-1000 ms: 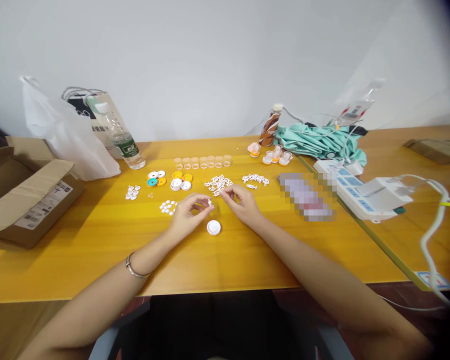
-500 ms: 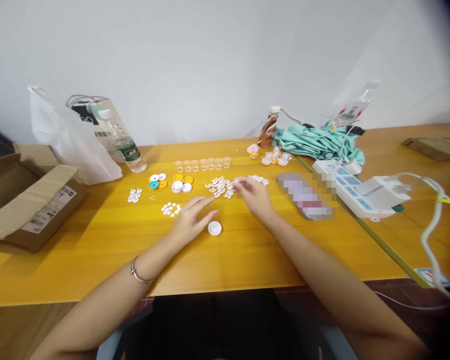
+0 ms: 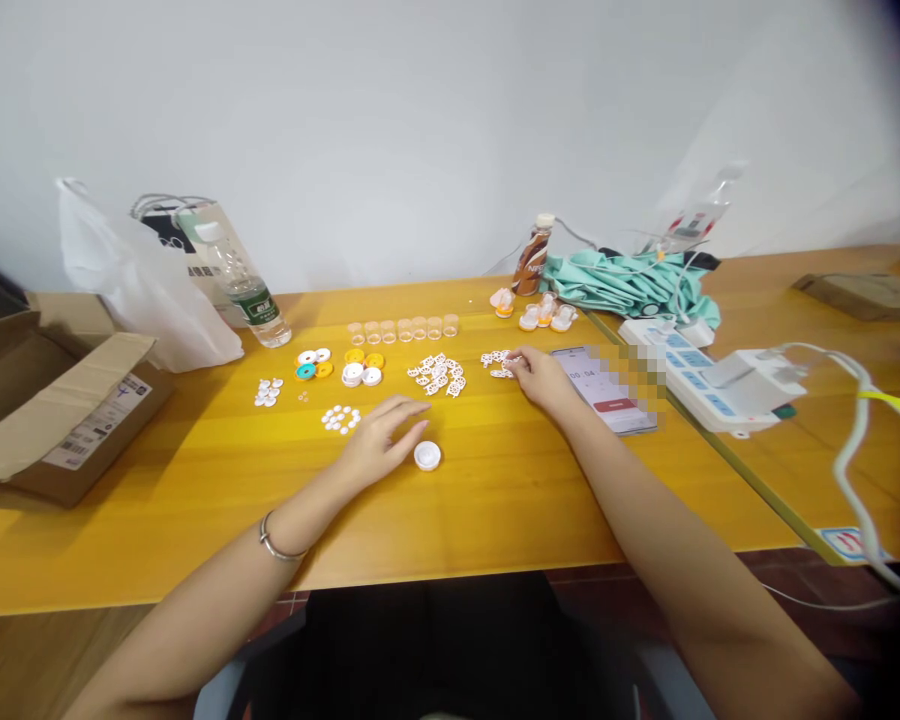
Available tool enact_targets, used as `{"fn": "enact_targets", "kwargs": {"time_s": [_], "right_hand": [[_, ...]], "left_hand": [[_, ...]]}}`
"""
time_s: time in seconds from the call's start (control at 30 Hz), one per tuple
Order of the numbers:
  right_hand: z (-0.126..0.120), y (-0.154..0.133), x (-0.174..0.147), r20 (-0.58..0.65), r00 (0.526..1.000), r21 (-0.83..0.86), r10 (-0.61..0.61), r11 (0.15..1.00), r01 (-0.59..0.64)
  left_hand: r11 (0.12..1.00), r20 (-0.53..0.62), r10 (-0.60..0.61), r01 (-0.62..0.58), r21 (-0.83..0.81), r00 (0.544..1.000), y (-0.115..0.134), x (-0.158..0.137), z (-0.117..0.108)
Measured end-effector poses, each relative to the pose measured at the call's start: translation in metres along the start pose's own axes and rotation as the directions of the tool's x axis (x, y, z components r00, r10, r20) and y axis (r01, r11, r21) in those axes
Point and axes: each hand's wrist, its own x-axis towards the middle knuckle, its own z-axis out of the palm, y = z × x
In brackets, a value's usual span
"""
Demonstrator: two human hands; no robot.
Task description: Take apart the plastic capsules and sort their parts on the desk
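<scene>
My left hand (image 3: pixel 379 440) rests over the table with fingers stretched and thumb apart, holding nothing. Just right of its thumb sits a round white cap-like part (image 3: pixel 427 456). My right hand (image 3: pixel 538 378) is at the right edge of a small group of white openwork pieces (image 3: pixel 497 358). Its fingertips are pinched together there, and what they hold, if anything, is too small to make out. A larger pile of white openwork pieces (image 3: pixel 439 374) lies between the hands. Small white discs (image 3: pixel 341 418) are spread left of my left hand.
Clear cups (image 3: pixel 405 330) stand in a row behind yellow and white round parts (image 3: pixel 364 366). A phone (image 3: pixel 604 390) lies beside my right wrist, near a power strip (image 3: pixel 690 370). At left are a water bottle (image 3: pixel 259 305) and cardboard box (image 3: pixel 82 420); a brown bottle (image 3: pixel 532 258) stands behind.
My right hand has moved right, from the larger pile of white openwork pieces to the smaller group. My left hand has stayed in nearly the same place and pose.
</scene>
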Motion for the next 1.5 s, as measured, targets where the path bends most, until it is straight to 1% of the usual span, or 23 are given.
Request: {"fn": "enact_targets", "kwargs": {"time_s": [0.1, 0.2, 0.27, 0.33, 0.37, 0.4, 0.43, 0.47, 0.5, 0.53, 0.6, 0.63, 0.7, 0.73, 0.8, 0.97, 1.1, 1.17, 1.27, 1.33, 1.37, 1.43, 1.5], "right_hand": [[0.001, 0.004, 0.002, 0.002, 1.0, -0.023, -0.017, 1.0, 0.017], [0.001, 0.005, 0.003, 0.006, 1.0, -0.027, -0.021, 0.999, 0.021], [-0.001, 0.002, 0.002, -0.059, 0.998, -0.03, -0.022, 0.999, 0.02], [-0.005, -0.007, -0.001, -0.158, 0.986, -0.009, -0.044, 0.999, 0.043], [-0.007, -0.013, -0.004, -0.185, 0.981, 0.02, -0.065, 0.997, 0.07], [-0.009, -0.02, -0.008, -0.179, 0.979, 0.058, -0.095, 0.993, 0.107], [-0.011, -0.028, -0.012, -0.127, 0.982, 0.106, -0.141, 0.982, 0.155], [-0.012, -0.036, -0.018, -0.04, 0.978, 0.157, -0.204, 0.966, 0.208], [-0.012, -0.044, -0.025, 0.072, 0.955, 0.203, -0.289, 0.941, 0.269], [-0.011, -0.052, -0.032, 0.173, 0.909, 0.239, -0.378, 0.912, 0.334], [-0.005, -0.065, -0.046, 0.308, 0.805, 0.283, -0.508, 0.856, 0.432], [0.0, -0.07, -0.054, 0.35, 0.768, 0.294, -0.537, 0.841, 0.454], [0.011, -0.078, -0.066, 0.417, 0.731, 0.279, -0.541, 0.841, 0.463], [0.016, -0.081, -0.071, 0.449, 0.719, 0.265, -0.531, 0.848, 0.46], [0.025, -0.085, -0.077, 0.477, 0.719, 0.243, -0.505, 0.862, 0.444], [0.036, -0.083, -0.077, 0.434, 0.757, 0.266, -0.489, 0.872, 0.412], [0.036, -0.08, -0.074, 0.43, 0.752, 0.29, -0.499, 0.865, 0.409], [0.035, -0.08, -0.074, 0.441, 0.748, 0.293, -0.496, 0.867, 0.403], [0.033, -0.081, -0.074, 0.448, 0.744, 0.308, -0.497, 0.866, 0.394], [0.032, -0.082, -0.074, 0.452, 0.74, 0.315, -0.498, 0.865, 0.389], [0.032, -0.082, -0.074, 0.455, 0.738, 0.317, -0.498, 0.865, 0.388], [0.031, -0.082, -0.074, 0.461, 0.735, 0.321, -0.497, 0.866, 0.384], [0.031, -0.082, -0.074, 0.464, 0.733, 0.322, -0.497, 0.866, 0.382]], "left_hand": [[1.0, 0.057, 0.001, 0.001, -0.026, 0.998, 0.002, 0.001, -0.004], [0.996, 0.147, -0.031, 0.043, -0.082, 0.989, 0.003, 0.003, -0.008], [0.991, 0.226, -0.052, 0.079, -0.111, 0.973, 0.003, 0.003, -0.01], [0.986, 0.297, -0.066, 0.107, -0.125, 0.953, 0.001, 0.003, -0.011], [0.985, 0.326, -0.068, 0.116, -0.13, 0.943, 0.0, 0.002, -0.012], [0.983, 0.353, -0.067, 0.121, -0.134, 0.933, -0.002, 0.002, -0.012], [0.983, 0.378, -0.061, 0.122, -0.138, 0.924, -0.004, 0.001, -0.011], [0.983, 0.397, -0.055, 0.12, -0.141, 0.916, -0.005, 0.001, -0.012], [0.983, 0.41, -0.051, 0.119, -0.142, 0.911, -0.006, 0.001, -0.012], [0.982, 0.413, -0.052, 0.121, -0.142, 0.909, -0.007, 0.0, -0.012], [0.981, 0.402, -0.062, 0.13, -0.142, 0.913, -0.007, 0.0, -0.013], [0.98, 0.399, -0.067, 0.135, -0.145, 0.915, -0.007, 0.0, -0.013], [0.978, 0.4, -0.075, 0.147, -0.151, 0.914, -0.007, 0.001, -0.014], [0.976, 0.402, -0.081, 0.154, -0.153, 0.912, -0.007, 0.001, -0.015], [0.974, 0.401, -0.095, 0.168, -0.151, 0.911, -0.007, 0.001, -0.014], [0.973, 0.358, -0.136, 0.193, -0.129, 0.924, -0.006, 0.0, -0.012], [0.977, 0.298, -0.144, 0.184, -0.11, 0.944, -0.005, 0.002, -0.014], [0.985, 0.22, -0.135, 0.154, -0.073, 0.966, -0.008, 0.005, -0.019], [0.989, 0.004, -0.111, 0.11, 0.098, 0.994, -0.022, 0.009, -0.028], [0.959, -0.141, -0.097, 0.13, 0.253, 0.985, -0.035, 0.012, -0.033], [0.933, -0.189, -0.1, 0.158, 0.324, 0.977, -0.042, 0.014, -0.035], [0.871, -0.239, -0.137, 0.232, 0.433, 0.961, -0.056, 0.015, -0.037], [0.816, -0.25, -0.194, 0.297, 0.495, 0.949, -0.067, 0.017, -0.036]]}}
